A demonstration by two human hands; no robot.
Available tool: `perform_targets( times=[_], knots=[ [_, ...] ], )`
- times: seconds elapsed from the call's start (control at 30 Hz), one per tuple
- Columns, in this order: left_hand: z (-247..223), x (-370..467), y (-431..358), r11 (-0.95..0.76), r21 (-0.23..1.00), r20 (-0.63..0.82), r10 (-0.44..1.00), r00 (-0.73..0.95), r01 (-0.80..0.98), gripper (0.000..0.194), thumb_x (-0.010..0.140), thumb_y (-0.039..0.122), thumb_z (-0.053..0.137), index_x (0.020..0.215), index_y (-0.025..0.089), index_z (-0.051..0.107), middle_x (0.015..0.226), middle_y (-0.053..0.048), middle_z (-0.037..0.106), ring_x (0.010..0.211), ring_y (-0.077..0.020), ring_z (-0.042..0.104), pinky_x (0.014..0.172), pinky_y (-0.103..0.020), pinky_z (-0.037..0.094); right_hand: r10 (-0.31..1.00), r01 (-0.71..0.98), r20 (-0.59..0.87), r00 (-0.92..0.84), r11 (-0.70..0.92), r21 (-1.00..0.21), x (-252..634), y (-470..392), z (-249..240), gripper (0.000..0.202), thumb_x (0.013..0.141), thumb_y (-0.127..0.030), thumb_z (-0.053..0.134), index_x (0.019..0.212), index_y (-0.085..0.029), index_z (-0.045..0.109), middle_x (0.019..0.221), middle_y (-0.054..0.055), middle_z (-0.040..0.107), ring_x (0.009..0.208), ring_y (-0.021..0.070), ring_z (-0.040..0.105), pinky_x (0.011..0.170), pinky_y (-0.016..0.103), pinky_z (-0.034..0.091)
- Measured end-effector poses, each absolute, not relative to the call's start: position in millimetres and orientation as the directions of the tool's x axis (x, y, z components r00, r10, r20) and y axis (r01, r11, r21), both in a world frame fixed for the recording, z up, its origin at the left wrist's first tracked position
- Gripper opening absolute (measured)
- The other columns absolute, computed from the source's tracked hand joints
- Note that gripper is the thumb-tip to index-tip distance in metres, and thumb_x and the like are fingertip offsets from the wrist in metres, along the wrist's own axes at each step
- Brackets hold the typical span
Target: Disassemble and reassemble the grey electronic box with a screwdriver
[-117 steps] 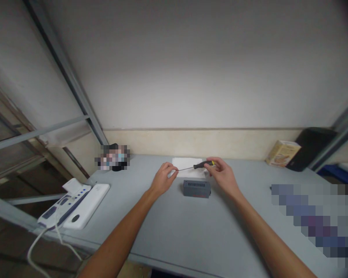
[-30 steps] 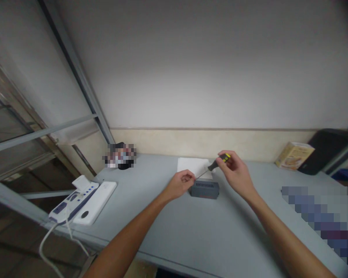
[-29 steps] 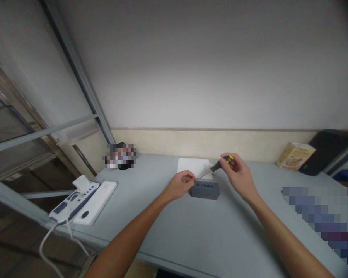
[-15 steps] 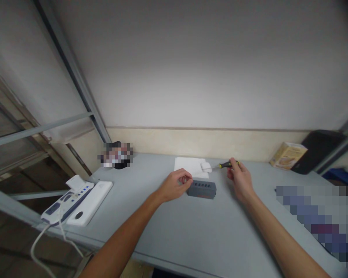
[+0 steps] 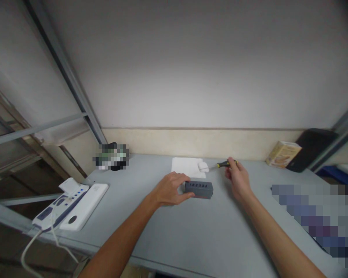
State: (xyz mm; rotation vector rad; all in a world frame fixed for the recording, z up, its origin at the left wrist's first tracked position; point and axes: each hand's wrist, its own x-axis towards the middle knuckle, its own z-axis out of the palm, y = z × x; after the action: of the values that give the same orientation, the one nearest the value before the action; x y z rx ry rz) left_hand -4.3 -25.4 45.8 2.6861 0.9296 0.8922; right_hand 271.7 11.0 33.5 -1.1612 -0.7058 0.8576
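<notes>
Bare table [image 5: 191,227] lies open in front; grey box [image 5: 198,189], paper [image 5: 185,166] and screwdriver [image 5: 224,164] crowd the back.

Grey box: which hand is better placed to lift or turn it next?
Probably the left hand: its fingers are already on the grey box's left end. The right hand is at the screwdriver handle, apart from the box.

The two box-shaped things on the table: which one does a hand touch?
The grey vented box, gripped by the left hand. The yellow carton stands untouched near the wall.
</notes>
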Motion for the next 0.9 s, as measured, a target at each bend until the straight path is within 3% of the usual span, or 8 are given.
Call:
perform_targets(
  times=[0.1,0.3,0.43,0.73,0.9],
  knots=[
    [41.4,-3.3,-25.5,-0.749,0.392,0.441,0.662,0.606,0.534,0.028,0.087,0.039,0.069,0.105,0.020,0.061,0.090,-0.004,0.069,0.083,-0.0196,0.062,0.082,-0.032,0.047,0.865,-0.216,0.035,0.501,0.164,-0.962,272.3,11.8,33.0,0.041,0.074,-0.056,0.075,0.077,-0.019,0.057,0.059,-0.006,0.050,0.049,0.0065,0.041,0.040,0.016,0.033],
    [32.0,0.1,-20.2,-0.569,0.686,0.362,0.808,0.466,0.454,0.024,0.088,0.040,0.070,0.101,0.021,0.063,0.084,0.001,0.064,0.078,-0.0140,0.059,0.075,-0.024,0.045,0.868,-0.224,0.034,0.496,0.165,-0.961,272.7,13.1,31.1,0.042,0.073,-0.056,0.076,0.077,-0.019,0.057,0.058,-0.006,0.049,0.048,0.0065,0.041,0.040,0.017,0.032],
    [26.7,1.5,-14.4,-0.499,0.766,0.332,0.848,0.414,0.406,0.023,0.092,0.040,0.064,0.102,0.019,0.063,0.082,0.001,0.062,0.077,-0.0135,0.056,0.074,-0.024,0.045,0.867,-0.217,0.054,0.496,0.184,-0.959,273.2,11.3,34.5,0.042,0.074,-0.056,0.076,0.077,-0.019,0.058,0.059,-0.006,0.050,0.049,0.0066,0.041,0.041,0.017,0.033],
    [17.3,-0.4,-8.7,-0.570,0.649,0.378,0.817,0.436,0.505,0.024,0.099,0.038,0.054,0.104,0.019,0.068,0.097,-0.004,0.064,0.097,-0.0181,0.059,0.090,-0.031,0.046,0.852,-0.165,0.167,0.496,0.281,-0.945,270.6,7.8,41.7,0.038,0.076,-0.054,0.075,0.082,-0.020,0.060,0.064,-0.006,0.047,0.050,0.0071,0.042,0.043,0.019,0.033],
    [14.5,0.8,-7.3,-0.634,0.566,0.391,0.769,0.506,0.527,0.025,0.102,0.034,0.050,0.098,0.018,0.069,0.096,-0.005,0.070,0.101,-0.0191,0.058,0.093,-0.032,0.045,0.864,-0.023,0.264,0.429,0.303,-0.953,265.2,2.1,47.1,0.037,0.079,-0.055,0.072,0.086,-0.021,0.063,0.064,-0.006,0.045,0.053,0.0085,0.041,0.046,0.020,0.034]
  ],
)
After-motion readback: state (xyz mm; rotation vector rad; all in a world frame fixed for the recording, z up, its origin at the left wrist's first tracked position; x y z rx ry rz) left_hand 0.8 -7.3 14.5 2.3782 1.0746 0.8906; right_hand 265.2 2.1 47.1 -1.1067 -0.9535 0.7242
